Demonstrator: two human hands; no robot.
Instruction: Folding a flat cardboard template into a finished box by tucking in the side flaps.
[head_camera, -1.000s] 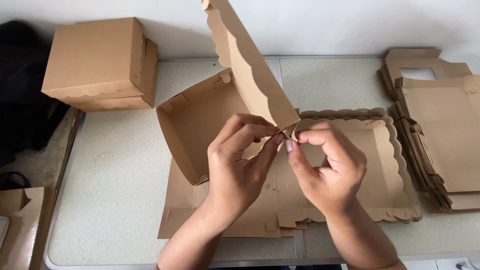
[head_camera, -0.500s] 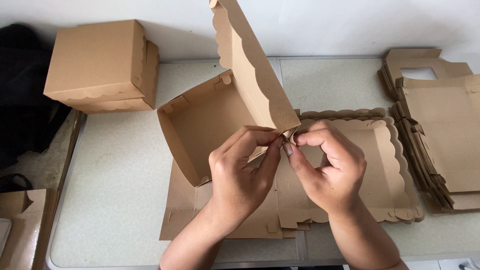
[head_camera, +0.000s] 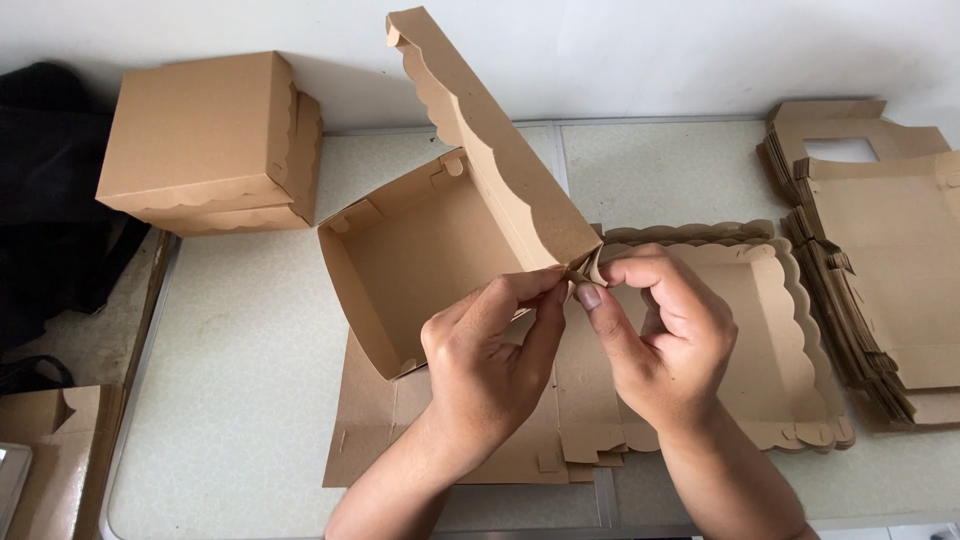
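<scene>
Cardboard box (head_camera: 420, 260) lies open on its side just beyond both hands; left hand (head_camera: 490, 345) and right hand (head_camera: 655, 335) pinch its near lid-corner tab (head_camera: 583, 272), fingertips clamped together.

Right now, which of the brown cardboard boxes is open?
The box in the middle, held at its corner by both hands, left and right: its scalloped lid stands raised. The box at far left is closed.
</scene>
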